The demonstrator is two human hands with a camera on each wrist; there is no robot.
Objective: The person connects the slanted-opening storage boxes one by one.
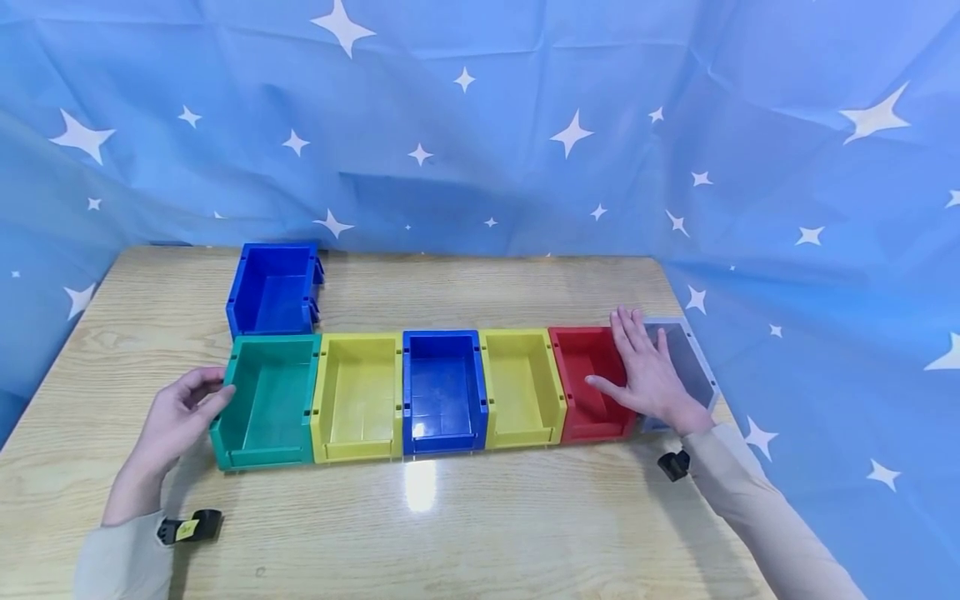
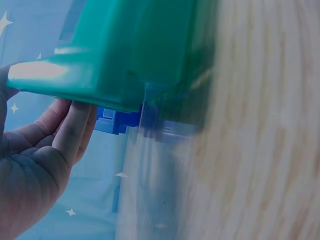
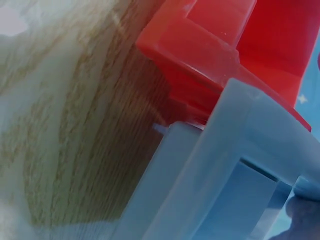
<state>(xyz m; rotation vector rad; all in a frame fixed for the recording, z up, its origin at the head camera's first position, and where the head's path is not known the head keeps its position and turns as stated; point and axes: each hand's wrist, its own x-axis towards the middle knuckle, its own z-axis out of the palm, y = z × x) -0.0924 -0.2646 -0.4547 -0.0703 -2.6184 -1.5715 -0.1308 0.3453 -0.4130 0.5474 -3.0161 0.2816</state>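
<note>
My left hand [image 1: 174, 417] is at the left side of a green storage bin [image 1: 281, 392], the leftmost in a row of open-fronted bins. In the left wrist view its thumb lies at the rim, with the fingers [image 2: 72, 127] bent against the outside below, so the hand grips that edge. At the row's right end my right hand [image 1: 649, 379] lies across the adjoining walls of a red bin [image 1: 588, 358] and a grey bin [image 1: 686, 362], its fingers straight and spread. The right wrist view shows the grey bin's front corner against the red one.
Between the ends stand a yellow bin [image 1: 362, 392], a blue bin [image 1: 442, 387] and another yellow bin [image 1: 519, 387], side by side. Behind the green bin is a second blue bin [image 1: 277, 287]. A starry blue cloth [image 1: 495, 125] hangs behind the wooden table [image 1: 487, 525].
</note>
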